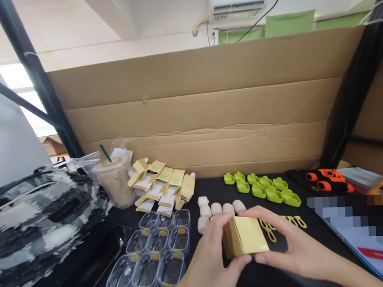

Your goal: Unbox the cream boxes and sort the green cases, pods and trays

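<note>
A small yellow cardboard box (250, 235) is held between my two hands near the front middle of the black table. My left hand (212, 254) grips its left side, with the thumb at the lower edge. On the right side, my right hand (289, 245) has its fingers at the top corner and its thumb at the bottom edge. Just behind the box stand several pale rounded pieces (216, 209). Yellow-green ring-shaped pieces (269, 232) lie beside my right fingers, partly hidden by them.
Clear plastic cups (158, 241) stand in rows at left, with folded cardboard boxes (163, 183) behind them. Green trays (258, 190) sit at back right, near an orange toy car (329, 180). Further out are a bagged drink (115, 185), a phone (104, 257) and a screen (367, 241).
</note>
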Demonstrator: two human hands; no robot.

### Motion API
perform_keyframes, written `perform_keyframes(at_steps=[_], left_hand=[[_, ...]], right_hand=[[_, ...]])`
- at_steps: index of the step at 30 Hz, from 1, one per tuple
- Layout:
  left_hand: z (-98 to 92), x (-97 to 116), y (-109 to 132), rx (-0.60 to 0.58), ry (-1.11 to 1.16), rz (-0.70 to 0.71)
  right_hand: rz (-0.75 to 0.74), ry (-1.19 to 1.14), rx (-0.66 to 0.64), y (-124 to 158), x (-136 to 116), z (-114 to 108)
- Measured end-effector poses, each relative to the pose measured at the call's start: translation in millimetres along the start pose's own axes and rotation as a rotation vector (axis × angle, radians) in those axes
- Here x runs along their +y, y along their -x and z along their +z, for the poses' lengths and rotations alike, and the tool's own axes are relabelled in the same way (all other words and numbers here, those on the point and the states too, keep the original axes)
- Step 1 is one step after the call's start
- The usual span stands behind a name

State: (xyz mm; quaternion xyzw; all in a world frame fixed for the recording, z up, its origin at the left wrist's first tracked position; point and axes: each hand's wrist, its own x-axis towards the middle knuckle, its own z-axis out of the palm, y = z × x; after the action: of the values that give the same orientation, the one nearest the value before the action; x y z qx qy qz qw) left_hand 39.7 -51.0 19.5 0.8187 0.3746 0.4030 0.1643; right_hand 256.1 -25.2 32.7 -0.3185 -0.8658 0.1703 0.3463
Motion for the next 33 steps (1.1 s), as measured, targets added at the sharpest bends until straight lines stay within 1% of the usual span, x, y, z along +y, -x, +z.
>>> perform_keyframes(at_steps=[3,5,7,9,10,11,14,15,16,18,20,21,24,27,29,31,33], left_hand=[[-3.4,0,2,0.02,-0.024,-0.061],[-5.4,1,1,0.032,-0.061,-0.062],[-7.3,3,0,0.042,-0.098,-0.029],[-8.7,5,-1,0.054,-0.151,0.014],[-9.0,5,-2,0.064,-0.187,0.036],[-8.9,5,-2,0.076,-0.225,0.061],[-7.0,0,-1,0.159,-0.281,0.208],[-6.1,-2,0,0.197,-0.277,0.273],[-5.2,-4,0,0.234,-0.266,0.337],[-4.4,-6,0,0.288,-0.255,0.439],[-5.1,-6,-2,0.3,-0.322,0.499],[-5.8,-5,-3,0.296,-0.384,0.512],[-8.4,-2,-5,0.295,-0.574,0.511],[-9.4,0,-5,0.297,-0.648,0.501],[-9.2,2,-5,0.287,-0.683,0.484],[-8.7,4,-5,0.284,-0.713,0.465],[-8.2,5,-5,0.286,-0.727,0.476]], right_hand=[[-0.014,0.006,0.095,2,0,6],[-0.078,0.026,0.163,4,-1,5],[-0.192,-0.01,0.146,9,-4,4],[-0.262,-0.114,0.073,13,-9,1],[-0.255,-0.171,0.059,15,-13,0],[-0.216,-0.218,0.068,15,-17,-1],[-0.02,-0.238,0.146,13,-31,-5],[0.01,-0.207,0.145,11,-35,-7],[0.006,-0.162,0.119,9,-39,-10],[-0.066,-0.036,0.042,5,-43,-13],[-0.15,0.138,0.0,2,-42,-14],[-0.188,0.244,0.005,2,-40,-13],[-0.32,0.551,0.073,0,-33,-9],[-0.41,0.684,0.094,-1,-26,-4],[-0.402,0.7,0.123,-2,-23,-3],[-0.346,0.698,0.182,-1,-20,-2],[-0.291,0.673,0.24,0,-18,1]])
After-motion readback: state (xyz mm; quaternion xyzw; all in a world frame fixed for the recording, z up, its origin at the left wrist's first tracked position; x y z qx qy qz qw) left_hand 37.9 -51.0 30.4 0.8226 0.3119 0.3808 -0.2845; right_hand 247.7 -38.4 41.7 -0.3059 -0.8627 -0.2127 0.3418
